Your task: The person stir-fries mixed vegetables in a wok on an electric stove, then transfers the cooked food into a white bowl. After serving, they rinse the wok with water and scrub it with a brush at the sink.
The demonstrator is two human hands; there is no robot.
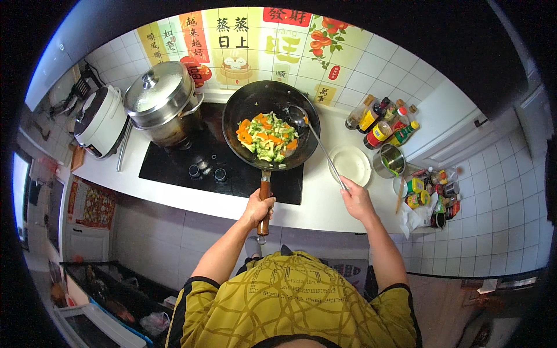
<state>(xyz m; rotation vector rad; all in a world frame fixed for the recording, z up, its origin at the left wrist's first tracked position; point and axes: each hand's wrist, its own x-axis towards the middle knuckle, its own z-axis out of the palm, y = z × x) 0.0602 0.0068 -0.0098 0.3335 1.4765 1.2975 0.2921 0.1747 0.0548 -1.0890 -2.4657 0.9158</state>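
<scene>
My left hand [259, 207] is wrapped round the brown wooden handle of a black wok [241, 104], which sits on the dark cooktop [168, 168]. Chopped green and pale vegetables with orange slices [268, 137] lie in the wok. In my right hand [356, 198] is the end of a long metal ladle [320, 141]. Its bowl rests inside the wok at the upper right, beside the food. Just left of my right hand, under the ladle's shaft, a white plate [353, 165] stands on the counter.
A tall steamer pot [161, 100] stands left of the wok, with a white rice cooker [101, 123] beyond it. Several sauce bottles [383, 119], a metal container [389, 160] and crowded jars [419, 200] line the right side. A tiled wall [371, 69] rises behind.
</scene>
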